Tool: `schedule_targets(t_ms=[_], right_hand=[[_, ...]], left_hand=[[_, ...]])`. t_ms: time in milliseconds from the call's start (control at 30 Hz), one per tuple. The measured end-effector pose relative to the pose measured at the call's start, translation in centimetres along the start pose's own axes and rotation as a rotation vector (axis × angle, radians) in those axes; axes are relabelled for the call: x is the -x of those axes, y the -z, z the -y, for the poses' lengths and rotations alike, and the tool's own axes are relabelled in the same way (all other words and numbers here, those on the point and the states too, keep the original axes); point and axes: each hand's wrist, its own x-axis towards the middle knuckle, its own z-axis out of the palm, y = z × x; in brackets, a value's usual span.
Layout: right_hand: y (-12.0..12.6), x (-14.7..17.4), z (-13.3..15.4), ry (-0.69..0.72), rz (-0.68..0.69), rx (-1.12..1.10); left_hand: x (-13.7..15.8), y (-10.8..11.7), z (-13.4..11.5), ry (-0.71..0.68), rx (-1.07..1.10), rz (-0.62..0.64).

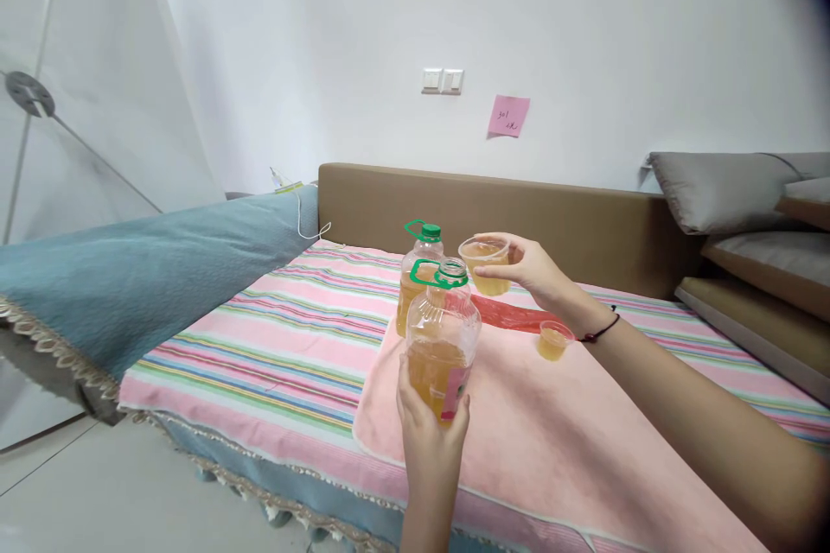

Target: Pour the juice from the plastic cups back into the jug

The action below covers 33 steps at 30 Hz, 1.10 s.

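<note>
My left hand (429, 415) is wrapped round the lower part of a clear plastic bottle (444, 328), about half full of amber liquid. Its mouth is uncapped, with a green carry ring at the neck. My right hand (528, 263) grips a clear plastic cup (485, 263) holding yellowish liquid, just right of the bottle's mouth and apart from it. A second bottle (408, 302) with a green cap stands behind, partly hidden by the first. A smaller clear cup (553, 342) with similar liquid is below my right wrist.
A pink towel (519, 423) lies on the striped cover (278, 337), with a red strip (512, 314) across its far part. A brown backrest (486, 199) runs along the wall. Grey cushions (726, 190) are stacked at right; a blue-covered armrest (162, 259) is at left.
</note>
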Motion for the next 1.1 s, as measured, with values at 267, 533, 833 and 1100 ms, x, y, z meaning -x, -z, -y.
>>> schedule_targets(t_ms=[267, 533, 833, 1100], right_hand=[[0.0, -0.2, 0.9, -0.020, -0.004, 0.048], [0.6, -0.8, 0.9, 0.006, 0.009, 0.111], [1.4, -1.6, 1.5, 0.045, 0.044, 0.228], [2.0, -2.2, 1.5, 0.096, 0.076, 0.352]], left_hand=[[0.1, 0.1, -0.1, 0.017, -0.007, 0.010], [0.0, 0.5, 0.5, 0.011, -0.038, 0.076], [0.0, 0.4, 0.2, -0.003, -0.078, 0.059], [0.0, 0.3, 0.1, -0.009, -0.079, 0.047]])
